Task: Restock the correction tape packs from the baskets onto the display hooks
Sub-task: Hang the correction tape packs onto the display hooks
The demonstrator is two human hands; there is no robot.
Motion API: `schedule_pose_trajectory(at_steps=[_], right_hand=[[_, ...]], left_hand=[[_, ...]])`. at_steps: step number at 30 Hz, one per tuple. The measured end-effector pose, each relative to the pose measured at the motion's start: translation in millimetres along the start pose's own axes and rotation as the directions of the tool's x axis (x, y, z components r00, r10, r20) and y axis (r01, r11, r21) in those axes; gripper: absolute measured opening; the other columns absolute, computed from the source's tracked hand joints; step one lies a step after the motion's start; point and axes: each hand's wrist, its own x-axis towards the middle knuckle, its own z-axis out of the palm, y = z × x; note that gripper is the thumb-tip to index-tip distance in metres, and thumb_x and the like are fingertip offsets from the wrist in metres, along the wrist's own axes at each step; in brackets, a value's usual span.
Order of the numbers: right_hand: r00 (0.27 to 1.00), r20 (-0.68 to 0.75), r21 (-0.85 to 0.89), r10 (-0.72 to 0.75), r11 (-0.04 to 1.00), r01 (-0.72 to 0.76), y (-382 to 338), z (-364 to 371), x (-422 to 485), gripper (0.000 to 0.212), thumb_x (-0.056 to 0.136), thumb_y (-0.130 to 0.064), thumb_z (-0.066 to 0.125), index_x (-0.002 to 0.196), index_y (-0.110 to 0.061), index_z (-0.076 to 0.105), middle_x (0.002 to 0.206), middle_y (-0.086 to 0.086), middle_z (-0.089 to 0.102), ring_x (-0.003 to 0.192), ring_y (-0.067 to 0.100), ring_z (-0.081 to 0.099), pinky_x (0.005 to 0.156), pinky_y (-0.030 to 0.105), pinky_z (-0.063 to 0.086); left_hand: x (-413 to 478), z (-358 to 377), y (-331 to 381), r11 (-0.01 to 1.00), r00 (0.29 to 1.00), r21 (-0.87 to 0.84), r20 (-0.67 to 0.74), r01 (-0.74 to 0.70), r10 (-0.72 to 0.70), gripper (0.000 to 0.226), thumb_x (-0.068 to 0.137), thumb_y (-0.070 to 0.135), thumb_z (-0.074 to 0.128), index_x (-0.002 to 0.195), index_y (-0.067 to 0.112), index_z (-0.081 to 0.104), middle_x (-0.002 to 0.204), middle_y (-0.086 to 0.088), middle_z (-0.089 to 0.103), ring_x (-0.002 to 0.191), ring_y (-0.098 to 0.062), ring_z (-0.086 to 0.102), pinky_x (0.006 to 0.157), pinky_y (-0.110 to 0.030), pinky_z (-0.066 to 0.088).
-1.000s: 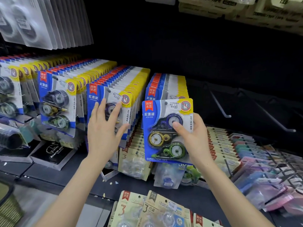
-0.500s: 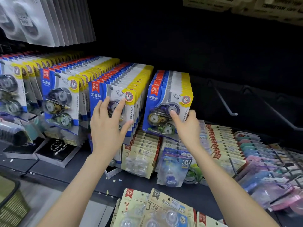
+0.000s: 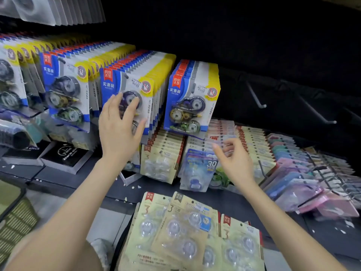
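Blue-and-yellow correction tape packs hang in dense rows on display hooks. My left hand [image 3: 119, 124] presses flat, fingers spread, against the front pack of the middle row [image 3: 134, 90]. The front pack of the right row [image 3: 192, 100] hangs on its hook with nothing touching it. My right hand [image 3: 234, 161] hovers below and to the right of that pack, fingers loosely bent and holding nothing. Beige three-piece tape packs [image 3: 185, 229] lie bunched at the bottom, close to me.
Bare metal hooks [image 3: 256, 94] [image 3: 316, 112] jut out at the right. Lower hooks carry beige packs [image 3: 160, 155], a blue "30" pack [image 3: 201, 167] and pastel packs [image 3: 297, 173]. A green basket [image 3: 15, 218] sits at lower left. Black boxes [image 3: 64, 155] lie on the shelf.
My right hand pushed the blue pack back onto the right row, then let go and dropped below it. My left hand stayed pressed on the middle row.
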Motion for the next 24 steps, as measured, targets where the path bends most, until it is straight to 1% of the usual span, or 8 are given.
schedule_pose_trajectory(at_steps=[3,7,10,13,15,18,20,24], right_hand=[[0.964,0.263,0.064,0.047,0.996,-0.066,36.1,-10.1,-43.3,0.021,0.092,-0.037,0.064,0.094,-0.016,0.061,0.084,-0.005,0.063,0.074,0.006,0.057,0.071,0.027,0.046],[0.804,0.589,0.058,0.083,0.988,-0.145,73.7,-24.6,-108.9,0.013,0.089,-0.032,0.068,0.087,-0.02,0.067,0.081,-0.008,0.068,0.075,0.008,0.06,0.071,0.02,0.046],[0.658,0.749,0.022,0.081,0.989,-0.148,86.9,-33.5,-149.5,0.02,0.081,-0.047,0.066,0.091,-0.029,0.067,0.089,-0.013,0.069,0.082,0.0,0.061,0.077,0.017,0.047],[0.525,0.846,0.0,0.092,0.985,-0.174,92.6,-39.4,-182.8,0.033,0.075,-0.055,0.07,0.099,-0.033,0.065,0.095,-0.011,0.068,0.089,-0.001,0.062,0.082,0.017,0.049],[0.472,0.876,-0.066,0.102,0.994,-0.091,97.0,-36.8,-202.7,0.04,0.075,-0.058,0.073,0.106,-0.035,0.065,0.101,-0.014,0.068,0.094,0.0,0.062,0.088,0.023,0.05],[0.542,0.837,-0.236,0.075,0.943,0.234,107.4,-21.7,-221.4,0.036,0.088,-0.051,0.065,0.12,-0.035,0.063,0.114,-0.016,0.066,0.105,0.004,0.06,0.092,0.027,0.047],[0.622,0.782,-0.247,0.041,0.936,0.249,111.8,-12.4,-226.1,0.025,0.094,-0.041,0.06,0.115,-0.031,0.068,0.112,-0.012,0.07,0.104,0.009,0.061,0.09,0.025,0.045],[0.702,0.711,-0.235,0.034,0.953,0.192,117.9,-9.8,-230.2,0.017,0.097,-0.029,0.059,0.099,-0.023,0.076,0.097,-0.01,0.074,0.091,0.009,0.064,0.077,0.019,0.043]], left_hand=[[-27.9,-14.9,4.8,0.997,0.998,-0.079,0.061,-0.007,0.012,0.033,0.095,0.031,0.055,0.107,0.003,0.068,0.11,-0.019,0.065,0.1,-0.039,0.059,0.084,-0.044,0.044],[-92.2,-33.1,18.3,0.962,0.885,-0.269,0.457,0.048,0.084,0.046,0.092,0.046,0.043,0.088,0.01,0.072,0.086,-0.005,0.069,0.084,-0.029,0.062,0.074,-0.036,0.045],[-146.6,-43.6,18.2,0.928,0.74,-0.347,0.658,0.134,0.139,0.057,0.089,0.061,0.039,0.088,0.015,0.074,0.085,0.007,0.068,0.083,-0.017,0.06,0.07,-0.024,0.039],[-188.6,-51.8,13.8,0.904,0.604,-0.351,0.785,0.245,0.142,0.081,0.085,0.083,0.027,0.094,0.018,0.075,0.092,0.013,0.068,0.086,-0.007,0.06,0.078,-0.018,0.04],[-213.7,-55.2,11.7,0.917,0.595,-0.352,0.783,0.187,0.179,0.079,0.089,0.079,0.027,0.1,0.017,0.075,0.101,0.007,0.071,0.093,-0.013,0.064,0.084,-0.016,0.04],[-240.0,-50.6,10.1,0.956,0.583,-0.283,0.765,-0.078,0.274,0.072,0.096,0.069,0.026,0.118,0.017,0.07,0.123,-0.012,0.066,0.109,-0.035,0.063,0.097,-0.034,0.046],[-238.6,-46.1,14.6,0.969,0.479,-0.247,0.848,-0.019,0.226,0.085,0.091,0.078,0.015,0.134,0.021,0.06,0.144,-0.013,0.052,0.132,-0.04,0.048,0.109,-0.041,0.033],[-235.2,-37.2,22.2,0.985,0.254,-0.152,0.959,0.083,0.127,0.118,0.059,0.095,-0.016,0.151,0.037,0.031,0.162,0.008,0.014,0.152,-0.022,0.001,0.119,-0.028,0.0]])
